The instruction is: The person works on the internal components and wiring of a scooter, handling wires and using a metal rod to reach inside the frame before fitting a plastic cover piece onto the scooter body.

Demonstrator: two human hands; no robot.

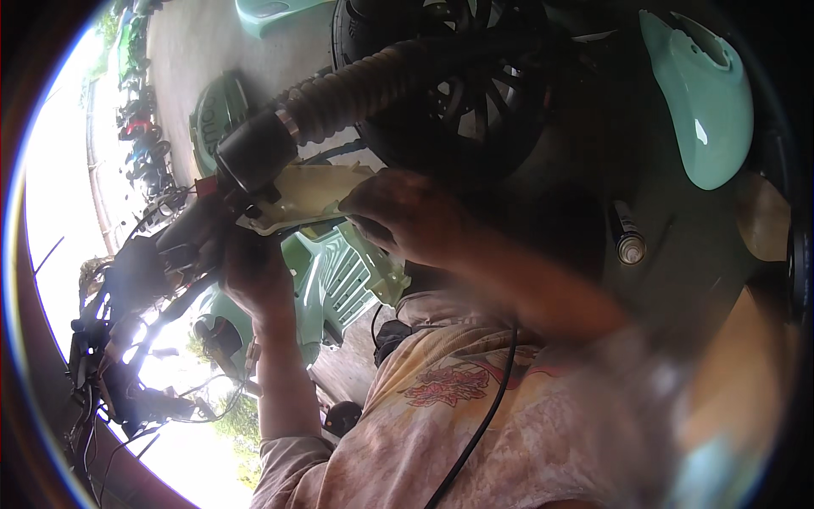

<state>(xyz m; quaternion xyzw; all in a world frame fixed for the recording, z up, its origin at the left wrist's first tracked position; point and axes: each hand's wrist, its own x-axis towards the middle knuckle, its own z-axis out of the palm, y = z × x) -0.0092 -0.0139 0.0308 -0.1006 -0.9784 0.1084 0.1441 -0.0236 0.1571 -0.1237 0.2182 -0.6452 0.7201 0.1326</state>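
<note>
The black wheel (462,106) is beyond the pale curved part (314,195); the slatted mint panel (339,280) shows just below that part, the ribbed hose (348,95) just above. The right hand (407,212) grips the part's right end, probably to steady it. The left hand (254,267) reaches under its left end, perhaps as support; hidden fingers leave its grip unclear. The spray can (627,236) sits well to the part's right, likely for clearance.

Two hands (403,214) (254,273), one can (628,237)
</note>
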